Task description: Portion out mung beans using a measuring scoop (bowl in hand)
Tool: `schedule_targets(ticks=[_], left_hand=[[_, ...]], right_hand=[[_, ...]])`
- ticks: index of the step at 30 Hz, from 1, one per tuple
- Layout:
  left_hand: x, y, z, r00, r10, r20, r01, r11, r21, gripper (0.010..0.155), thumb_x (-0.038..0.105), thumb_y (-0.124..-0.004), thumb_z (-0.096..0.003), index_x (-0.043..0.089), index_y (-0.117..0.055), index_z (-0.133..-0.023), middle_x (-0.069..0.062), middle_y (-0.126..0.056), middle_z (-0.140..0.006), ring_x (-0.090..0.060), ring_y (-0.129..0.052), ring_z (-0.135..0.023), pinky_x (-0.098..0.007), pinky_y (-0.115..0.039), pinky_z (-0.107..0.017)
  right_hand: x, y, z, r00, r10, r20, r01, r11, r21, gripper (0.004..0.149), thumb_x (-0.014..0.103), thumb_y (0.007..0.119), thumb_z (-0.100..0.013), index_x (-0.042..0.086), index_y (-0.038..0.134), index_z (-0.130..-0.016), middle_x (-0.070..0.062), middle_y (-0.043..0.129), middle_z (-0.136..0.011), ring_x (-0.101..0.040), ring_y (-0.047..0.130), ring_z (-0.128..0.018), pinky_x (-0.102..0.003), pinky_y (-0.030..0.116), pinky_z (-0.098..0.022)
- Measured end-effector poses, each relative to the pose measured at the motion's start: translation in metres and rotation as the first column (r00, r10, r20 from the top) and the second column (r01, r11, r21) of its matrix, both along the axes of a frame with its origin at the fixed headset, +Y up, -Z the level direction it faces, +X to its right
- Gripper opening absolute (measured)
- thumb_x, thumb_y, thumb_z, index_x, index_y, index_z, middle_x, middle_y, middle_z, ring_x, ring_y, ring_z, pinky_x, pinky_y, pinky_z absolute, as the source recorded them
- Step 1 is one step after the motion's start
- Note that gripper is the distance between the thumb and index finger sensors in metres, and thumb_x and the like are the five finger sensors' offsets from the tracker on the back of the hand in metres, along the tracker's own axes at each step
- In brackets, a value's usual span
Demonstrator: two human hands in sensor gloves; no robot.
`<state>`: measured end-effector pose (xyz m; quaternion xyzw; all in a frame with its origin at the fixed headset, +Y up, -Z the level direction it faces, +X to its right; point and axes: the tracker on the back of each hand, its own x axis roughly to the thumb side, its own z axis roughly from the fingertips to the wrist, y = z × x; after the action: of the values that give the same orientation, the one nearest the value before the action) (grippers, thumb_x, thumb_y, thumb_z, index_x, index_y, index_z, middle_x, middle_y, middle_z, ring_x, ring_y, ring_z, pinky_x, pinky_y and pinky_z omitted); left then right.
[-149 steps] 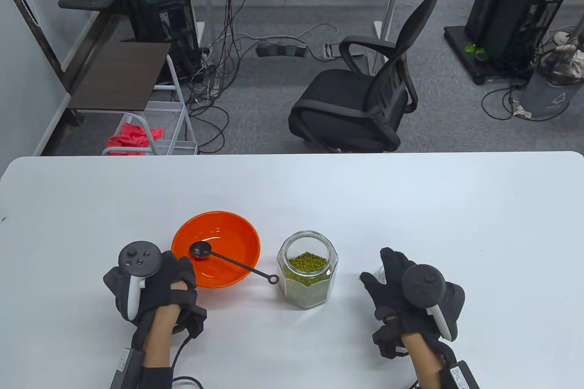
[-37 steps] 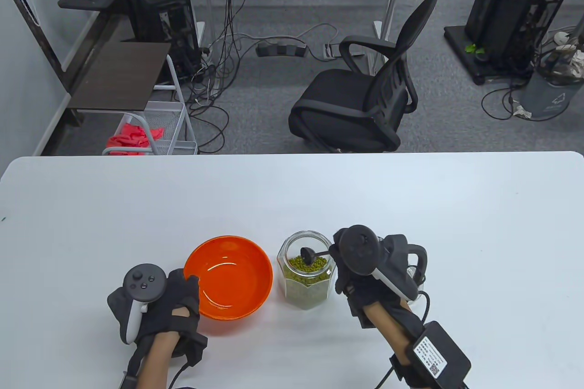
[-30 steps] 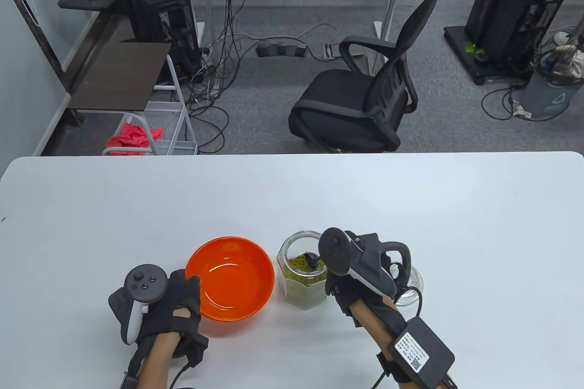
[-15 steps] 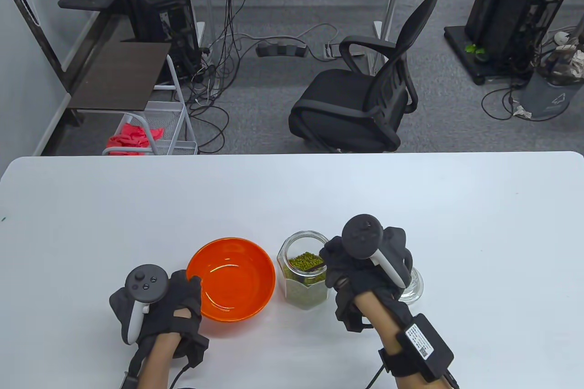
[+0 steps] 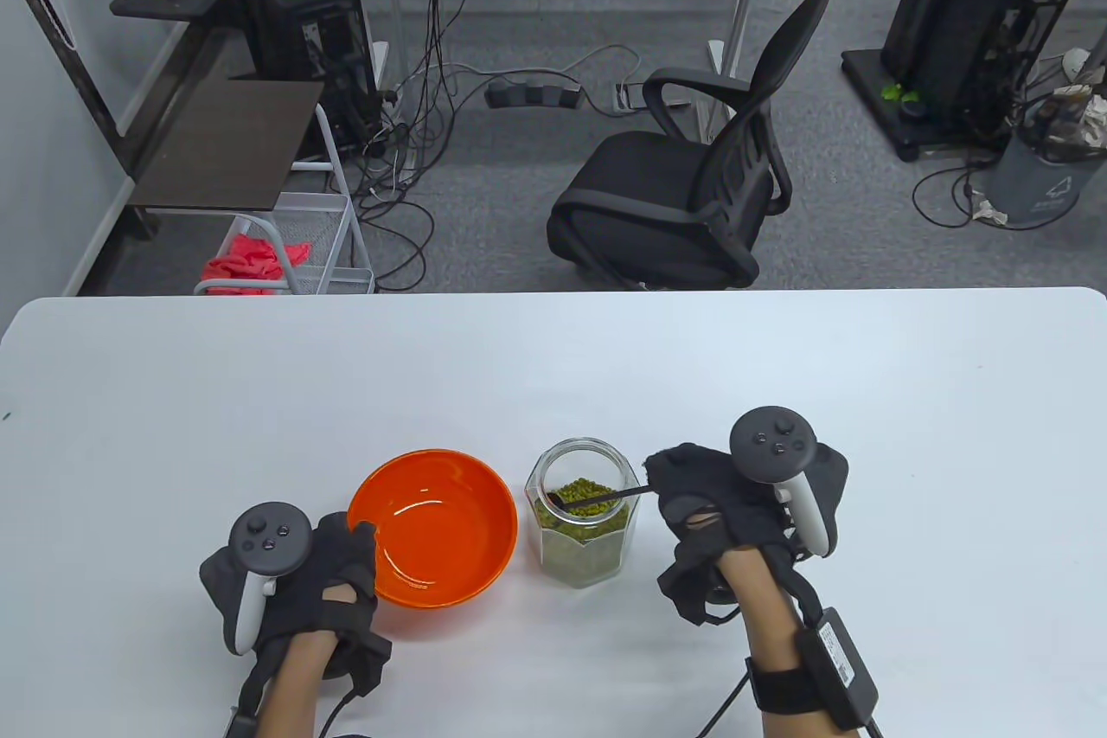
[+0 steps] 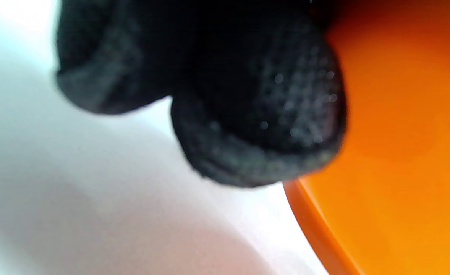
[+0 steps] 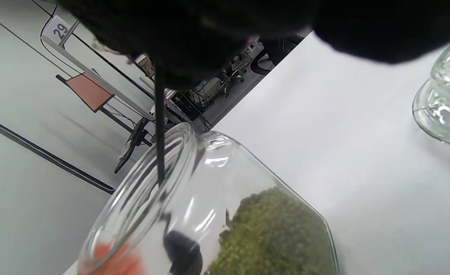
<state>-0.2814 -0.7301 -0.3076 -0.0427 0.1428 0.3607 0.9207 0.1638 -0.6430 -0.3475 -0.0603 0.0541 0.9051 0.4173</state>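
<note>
While the right hand pinches the far end of the black measuring scoop in a narrow grip, the scoop's handle slants down through the mouth of the glass jar, and its cup sits low against the jar's nine o'clock wall, at the edge of the mung beans. Holding the handle by its tip seems to keep the gloved fingers outside the narrow opening. In the right wrist view the cup shows dark beside the heap of beans; whether it is loaded I cannot tell.

At nine o'clock of the jar, just beside it, the orange bowl has no beans in it. The left hand grips its rim at about eight o'clock, thumb over the edge, probably to steady it or ready it for lifting; the left wrist view shows a fingertip pressed on the orange wall. A clear glass lid lies on the table at three o'clock of the jar, out of the scoop's path.
</note>
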Motion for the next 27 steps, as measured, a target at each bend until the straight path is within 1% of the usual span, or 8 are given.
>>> schedule_targets(ticks=[7,17,27], left_hand=[[-0.002,0.002,0.001,1.000,-0.010,-0.009,0.011,1.000,0.011,0.052,0.049,-0.071,-0.0529,0.013,-0.076,-0.090,0.009,-0.100,-0.044,0.000,-0.109,-0.010,-0.018,-0.096,-0.009],[-0.003,0.003,0.001,1.000,0.004,-0.004,-0.003,1.000,0.012,0.052,0.049,-0.071,-0.0528,0.012,-0.077,-0.089,0.008,-0.101,-0.043,0.000,-0.109,-0.009,-0.018,-0.096,-0.008],[-0.004,0.004,0.002,1.000,0.021,-0.002,-0.021,1.000,0.022,0.052,0.049,-0.072,-0.0526,0.011,-0.078,-0.088,0.009,-0.101,-0.042,0.001,-0.109,-0.007,-0.018,-0.096,-0.007]], right_hand=[[0.012,-0.005,0.002,0.998,-0.065,-0.001,0.065,0.998,-0.007,0.038,0.037,0.079,-0.046,0.010,0.091,-0.070,-0.002,0.096,-0.036,-0.004,0.089,-0.005,-0.041,0.087,-0.016],[0.031,-0.003,0.009,0.987,-0.155,0.032,0.154,0.988,0.010,0.038,0.036,0.079,-0.046,0.009,0.091,-0.070,-0.003,0.096,-0.036,-0.005,0.089,-0.006,-0.042,0.087,-0.016],[0.049,0.008,0.016,0.971,-0.235,0.051,0.233,0.971,0.051,0.038,0.035,0.079,-0.046,0.008,0.090,-0.071,-0.004,0.096,-0.037,-0.006,0.089,-0.006,-0.043,0.087,-0.016]])
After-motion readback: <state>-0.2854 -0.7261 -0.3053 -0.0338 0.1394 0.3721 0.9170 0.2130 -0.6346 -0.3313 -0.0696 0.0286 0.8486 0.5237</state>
